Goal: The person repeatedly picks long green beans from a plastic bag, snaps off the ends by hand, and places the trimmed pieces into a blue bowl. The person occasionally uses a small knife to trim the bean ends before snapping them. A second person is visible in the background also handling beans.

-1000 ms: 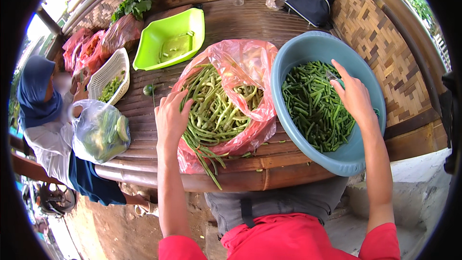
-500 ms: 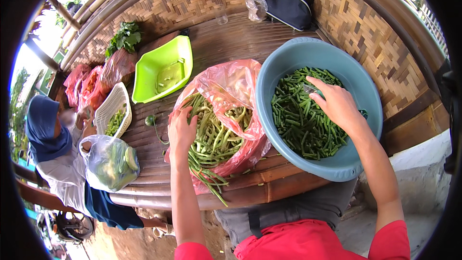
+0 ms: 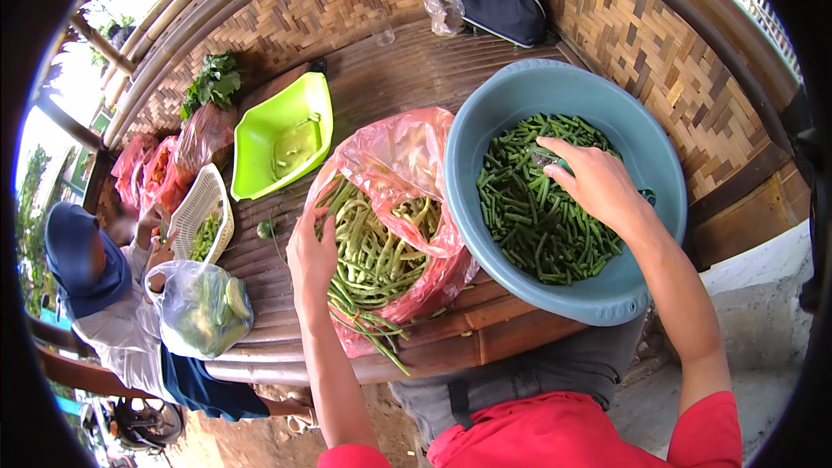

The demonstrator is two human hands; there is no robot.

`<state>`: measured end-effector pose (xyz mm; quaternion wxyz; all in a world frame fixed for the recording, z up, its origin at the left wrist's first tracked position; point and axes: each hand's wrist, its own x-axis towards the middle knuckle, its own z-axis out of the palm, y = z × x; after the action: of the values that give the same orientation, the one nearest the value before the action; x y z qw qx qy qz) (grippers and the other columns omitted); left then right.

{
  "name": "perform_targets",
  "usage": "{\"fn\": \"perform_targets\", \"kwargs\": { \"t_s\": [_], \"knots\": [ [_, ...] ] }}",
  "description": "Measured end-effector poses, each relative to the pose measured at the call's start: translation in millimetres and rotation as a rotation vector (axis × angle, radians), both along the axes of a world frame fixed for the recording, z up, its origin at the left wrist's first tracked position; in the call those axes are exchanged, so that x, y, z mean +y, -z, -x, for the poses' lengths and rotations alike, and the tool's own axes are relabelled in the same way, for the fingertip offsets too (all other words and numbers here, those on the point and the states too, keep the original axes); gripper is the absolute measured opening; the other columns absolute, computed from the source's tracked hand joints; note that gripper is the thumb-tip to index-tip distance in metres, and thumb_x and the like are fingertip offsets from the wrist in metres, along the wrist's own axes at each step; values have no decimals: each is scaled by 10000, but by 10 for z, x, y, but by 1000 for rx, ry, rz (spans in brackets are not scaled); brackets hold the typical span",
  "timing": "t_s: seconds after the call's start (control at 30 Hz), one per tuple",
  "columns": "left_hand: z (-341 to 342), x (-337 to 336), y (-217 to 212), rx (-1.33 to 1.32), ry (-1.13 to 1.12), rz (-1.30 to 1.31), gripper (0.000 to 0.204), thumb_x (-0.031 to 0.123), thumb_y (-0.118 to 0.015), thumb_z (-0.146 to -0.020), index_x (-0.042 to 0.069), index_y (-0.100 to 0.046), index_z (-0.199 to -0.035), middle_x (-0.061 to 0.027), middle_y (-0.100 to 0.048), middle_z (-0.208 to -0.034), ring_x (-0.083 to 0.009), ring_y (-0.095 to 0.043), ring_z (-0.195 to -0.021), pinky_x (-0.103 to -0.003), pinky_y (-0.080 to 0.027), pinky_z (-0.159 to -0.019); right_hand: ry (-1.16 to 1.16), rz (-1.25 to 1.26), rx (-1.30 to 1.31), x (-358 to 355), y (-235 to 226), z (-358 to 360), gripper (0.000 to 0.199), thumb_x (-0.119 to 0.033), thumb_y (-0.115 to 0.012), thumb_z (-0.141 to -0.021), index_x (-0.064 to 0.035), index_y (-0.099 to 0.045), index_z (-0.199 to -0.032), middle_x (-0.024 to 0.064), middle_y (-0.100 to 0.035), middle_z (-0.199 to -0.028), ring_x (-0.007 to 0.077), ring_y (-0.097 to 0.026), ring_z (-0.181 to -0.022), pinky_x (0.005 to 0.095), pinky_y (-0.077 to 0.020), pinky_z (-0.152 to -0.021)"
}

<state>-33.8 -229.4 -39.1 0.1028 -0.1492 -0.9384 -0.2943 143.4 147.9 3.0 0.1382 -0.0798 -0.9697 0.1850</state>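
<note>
A red plastic bag lies open before me, full of long, uncut green beans, some hanging over the table's front edge. My left hand rests at the bag's left side, fingers apart and slightly bent against the beans; nothing shows in its grip. To the right stands a big blue-grey basin holding many short cut bean pieces. Over these is my right hand, index finger and thumb forward around a small tool with a grey tip. The palm hides most of it.
On the bamboo table are a lime-green tub, a white basket, a clear bag of vegetables, red bags and leafy greens. A dark backpack stands behind. A person sits at left, hands raised.
My left hand has moved a little down and left over the beans. The right hand stays above the basin. The view has shifted slightly; the person at left has lowered their head.
</note>
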Motion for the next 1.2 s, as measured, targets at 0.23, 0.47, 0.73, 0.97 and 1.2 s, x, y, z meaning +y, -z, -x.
{"fn": "perform_targets", "kwargs": {
  "t_s": [0.23,0.47,0.73,0.97,1.2],
  "knots": [
    [-115,-84,-71,354,-56,174,143,181,-693,-914,91,-688,-1024,-81,-657,-1190,-280,-614,-1111,-431,-410,-1003,-27,26,6,43,69,13,372,-241,-632,-969,-95,-602,-1310,210,-707,-912,403,-677,-846,505,-526,-753],
    [-272,-212,-436,426,-102,-29,145,161,-722,-886,74,-726,-1001,-76,-718,-958,-265,-640,-891,-386,-450,-910,-52,26,22,59,97,14,370,-235,-636,-965,-90,-606,-1303,223,-700,-877,415,-672,-832,509,-524,-749],
    [-483,-172,-588,396,-138,-439,149,133,-684,-955,34,-718,-1061,-54,-726,-967,-138,-647,-894,-300,-491,-815,-57,47,-8,38,53,17,379,-237,-634,-966,-99,-599,-1318,231,-696,-877,423,-667,-832,521,-516,-754],
    [-559,-388,-887,505,-34,-1049,268,237,-590,-1030,-9,-645,-1121,-136,-708,-1085,-213,-666,-1050,-354,-522,-985,-10,88,-88,3,-12,1,470,-246,-636,-971,-115,-519,-1406,234,-687,-875,426,-664,-835,525,-508,-747],
    [-1091,-1028,-1418,758,231,-1294,346,364,-563,-1034,30,-614,-1107,-76,-645,-1016,-174,-610,-886,-325,-482,-968,15,65,-110,24,34,8,591,-257,-622,-980,-143,-389,-1511,252,-698,-910,431,-672,-862,523,-512,-789]
  ]
}}
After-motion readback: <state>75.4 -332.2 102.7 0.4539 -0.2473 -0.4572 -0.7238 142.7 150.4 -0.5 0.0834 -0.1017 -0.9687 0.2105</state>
